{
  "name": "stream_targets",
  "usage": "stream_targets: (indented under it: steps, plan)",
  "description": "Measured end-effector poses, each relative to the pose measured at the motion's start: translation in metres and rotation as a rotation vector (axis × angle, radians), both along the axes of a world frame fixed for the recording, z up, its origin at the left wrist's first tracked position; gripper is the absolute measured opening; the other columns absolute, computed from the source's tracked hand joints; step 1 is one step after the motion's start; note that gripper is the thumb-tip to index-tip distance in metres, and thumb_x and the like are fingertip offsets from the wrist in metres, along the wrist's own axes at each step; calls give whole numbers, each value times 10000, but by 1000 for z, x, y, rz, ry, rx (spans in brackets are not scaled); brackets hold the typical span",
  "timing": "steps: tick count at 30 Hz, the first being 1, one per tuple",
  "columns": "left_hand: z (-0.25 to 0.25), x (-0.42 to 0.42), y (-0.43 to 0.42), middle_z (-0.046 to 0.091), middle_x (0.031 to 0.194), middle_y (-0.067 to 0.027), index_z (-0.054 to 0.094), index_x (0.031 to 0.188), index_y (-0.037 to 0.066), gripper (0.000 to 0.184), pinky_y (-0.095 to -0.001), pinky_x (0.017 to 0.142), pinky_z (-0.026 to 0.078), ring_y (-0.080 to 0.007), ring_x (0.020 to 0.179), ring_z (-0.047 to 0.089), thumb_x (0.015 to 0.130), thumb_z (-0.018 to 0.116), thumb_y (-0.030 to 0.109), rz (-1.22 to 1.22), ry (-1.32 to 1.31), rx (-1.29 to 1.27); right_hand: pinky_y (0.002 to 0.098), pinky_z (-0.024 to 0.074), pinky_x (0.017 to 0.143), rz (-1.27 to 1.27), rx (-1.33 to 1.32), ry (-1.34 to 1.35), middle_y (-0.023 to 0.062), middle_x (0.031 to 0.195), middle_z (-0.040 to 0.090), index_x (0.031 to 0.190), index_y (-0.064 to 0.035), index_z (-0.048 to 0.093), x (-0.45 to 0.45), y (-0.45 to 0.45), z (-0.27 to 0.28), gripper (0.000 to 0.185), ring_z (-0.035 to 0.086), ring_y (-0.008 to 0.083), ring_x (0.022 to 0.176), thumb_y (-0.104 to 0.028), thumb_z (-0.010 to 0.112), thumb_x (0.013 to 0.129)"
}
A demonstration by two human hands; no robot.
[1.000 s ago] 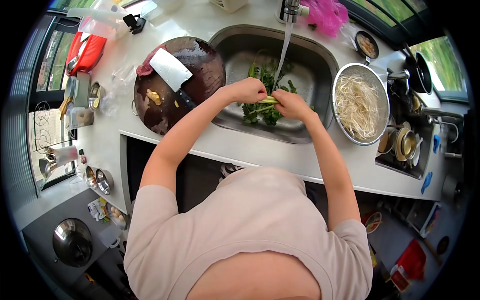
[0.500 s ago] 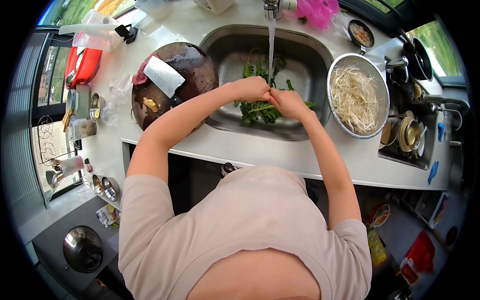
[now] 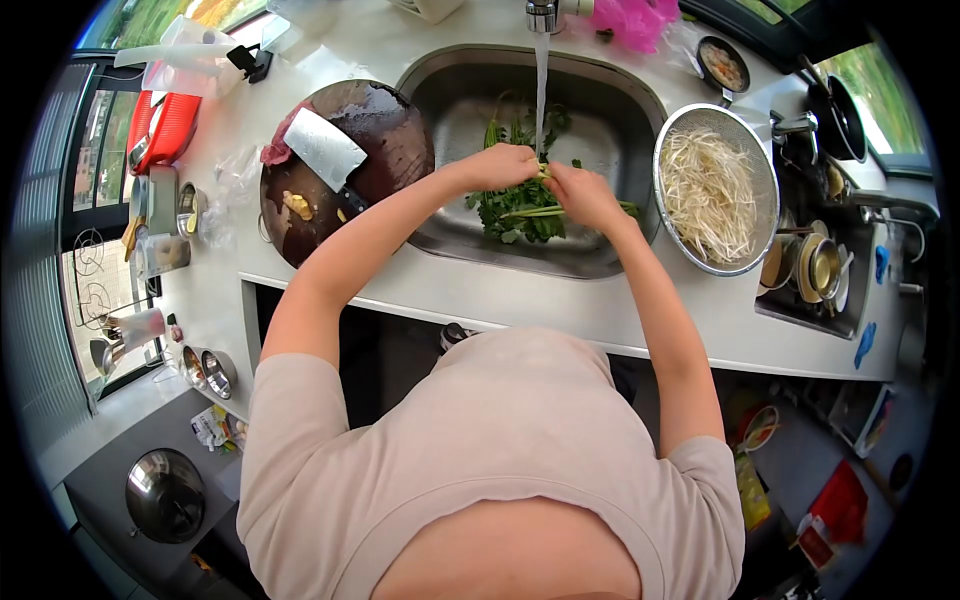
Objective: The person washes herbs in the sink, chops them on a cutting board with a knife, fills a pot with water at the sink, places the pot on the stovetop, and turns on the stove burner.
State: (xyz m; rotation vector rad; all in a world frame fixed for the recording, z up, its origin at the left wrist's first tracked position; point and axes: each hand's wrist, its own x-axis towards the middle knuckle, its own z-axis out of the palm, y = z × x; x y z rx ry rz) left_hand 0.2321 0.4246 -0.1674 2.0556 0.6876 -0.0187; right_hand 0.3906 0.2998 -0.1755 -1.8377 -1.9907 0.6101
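Over the sink [image 3: 420, 215], my left hand [image 3: 503, 167] and my right hand [image 3: 588, 197] meet with bent fingers. A small pale-yellow stem end of the leafy greens [image 3: 518, 226] shows between the fingertips, and both hands pinch there. Green stalks run beneath my right hand towards the sink's right side. Leaves lie below and behind my left hand. A stream of water [image 3: 542, 90] falls from the faucet [image 3: 543, 17] just behind the fingertips. The lower parts of the stalks are partly hidden by my hands.
Left of the sink, a round cutting board [image 3: 390, 135] carries a cleaver [image 3: 325, 148], raw meat [image 3: 277, 146] and ginger [image 3: 298, 205]. A colander [image 3: 664, 205] of bean sprouts [image 3: 710, 195] stands at the right. Beyond it sits a small pan [image 3: 722, 65]; a pink bag [image 3: 635, 22] lies behind.
My fingertips have drawn slightly apart, and the pale stem end now shows between them. My left hand has shifted a little up. The water still runs.
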Motion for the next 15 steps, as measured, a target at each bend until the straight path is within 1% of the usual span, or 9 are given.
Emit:
stream_targets:
  steps: [3, 5, 6, 9, 11, 12, 14, 15]
  plan:
    - [6, 6, 3, 598, 807, -240, 555, 794, -44, 277, -448, 689, 451, -406, 788, 589, 818, 485, 222, -264, 70, 173, 488, 445, 612, 32, -63, 45, 154, 755, 613, 896, -69, 486, 3, 6, 2, 197, 590, 373, 743, -262, 519, 904]
    - [8, 6, -1, 598, 810, -250, 549, 778, -43, 268, -450, 696, 455, -411, 789, 586, 803, 493, 218, -300, 75, 209, 497, 440, 614, 65, -122, 78, 159, 746, 610, 881, -62, 497, 3, 8, 11, 199, 584, 383, 738, -258, 522, 899]
    - [11, 6, -4, 599, 812, -256, 546, 771, -43, 265, -451, 699, 456, -413, 790, 585, 796, 497, 216, -322, 78, 226, 498, 438, 615, 60, -102, 80, 160, 740, 608, 869, -60, 502, 2, 7, 9, 202, 582, 385, 737, -259, 523, 897]
    - [21, 5, -4, 583, 769, -246, 527, 762, -46, 276, -422, 658, 458, -368, 709, 591, 782, 510, 228, -369, 141, 265, 492, 435, 607, 39, -26, 89, 162, 719, 601, 838, -59, 513, -2, 4, 0, 199, 576, 390, 724, -250, 530, 891]
    - [29, 2, -9, 551, 696, -195, 518, 723, -17, 237, -391, 594, 438, -301, 600, 533, 800, 491, 205, -184, 75, 75, 480, 432, 587, 19, 48, 101, 161, 705, 596, 825, -63, 517, -5, 1, 0, 179, 573, 389, 702, -229, 540, 886]
    - [31, 1, -11, 535, 660, -169, 514, 703, -2, 225, -376, 562, 428, -267, 545, 505, 808, 482, 193, -90, 42, -19, 472, 428, 573, -13, 90, 172, 161, 698, 592, 824, -66, 521, -7, 0, 4, 165, 572, 386, 687, -218, 548, 882]
    - [12, -2, -10, 472, 616, -95, 510, 711, 34, 206, -340, 528, 392, -193, 507, 412, 840, 460, 187, 174, -86, -686, 455, 419, 545, -77, 179, 316, 160, 683, 585, 824, -73, 529, -11, 3, 11, 138, 570, 379, 655, -197, 564, 875]
    - [8, -2, -10, 441, 594, -58, 508, 715, 52, 202, -322, 510, 373, -157, 487, 366, 856, 450, 184, 306, -152, -1020, 448, 416, 536, -137, 234, 326, 160, 674, 580, 821, -70, 532, -11, 4, 15, 137, 567, 376, 643, -191, 568, 875]
